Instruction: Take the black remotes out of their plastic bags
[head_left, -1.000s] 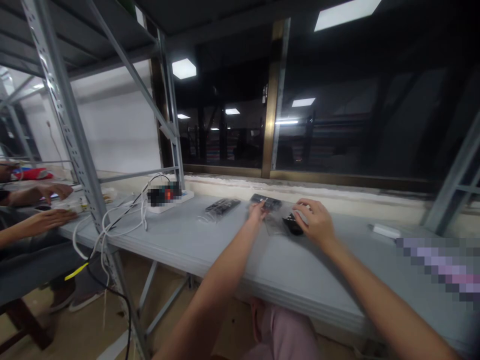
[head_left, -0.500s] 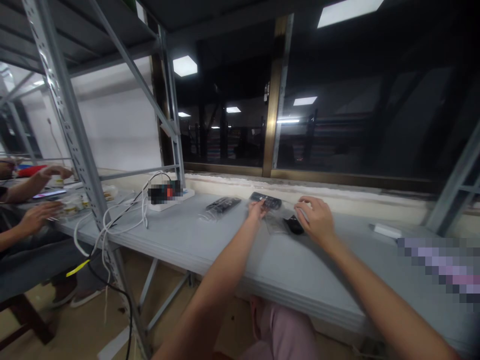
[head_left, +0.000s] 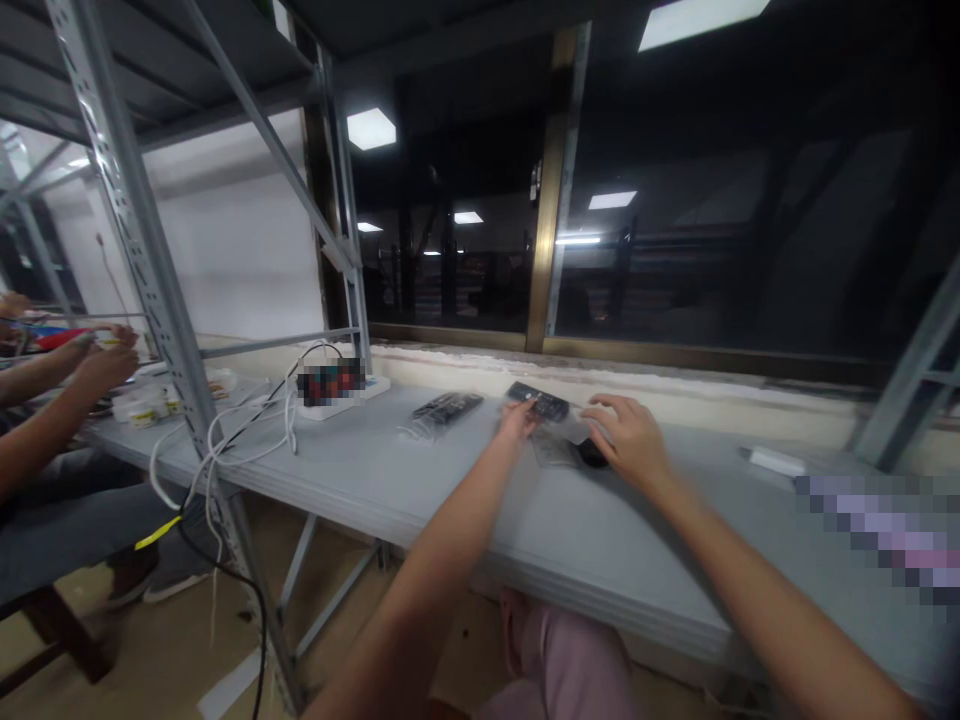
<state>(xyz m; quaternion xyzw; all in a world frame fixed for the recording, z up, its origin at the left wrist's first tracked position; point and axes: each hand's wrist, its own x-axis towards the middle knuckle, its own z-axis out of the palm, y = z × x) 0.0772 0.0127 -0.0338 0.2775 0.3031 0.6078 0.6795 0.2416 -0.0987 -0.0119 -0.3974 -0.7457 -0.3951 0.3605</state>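
Observation:
My left hand (head_left: 516, 420) is closed on the near left end of a black remote control (head_left: 551, 404) with small buttons, tilted just above the grey table (head_left: 390, 465). Close by on the right, my right hand (head_left: 634, 437) has its fingers curled at the edge of a clear plastic bag (head_left: 556, 450), which stretches between the hands; the fingertips are partly blurred. Under the right fingers a black object (head_left: 592, 453) shows in part, its kind unclear. To the left lies a black item in clear wrapping (head_left: 442, 412).
A white power strip (head_left: 349, 400) with cables (head_left: 289, 420) stands at the left by a metal shelf post (head_left: 150, 240). Further left, a co-worker's hands (head_left: 105, 360) are over small white jars (head_left: 139, 408). A white block (head_left: 778, 461) lies at the right.
The remote control has shifted slightly right and tilted. My right hand has moved a little left, and clear film now shows between the hands. The co-worker's hands have come together.

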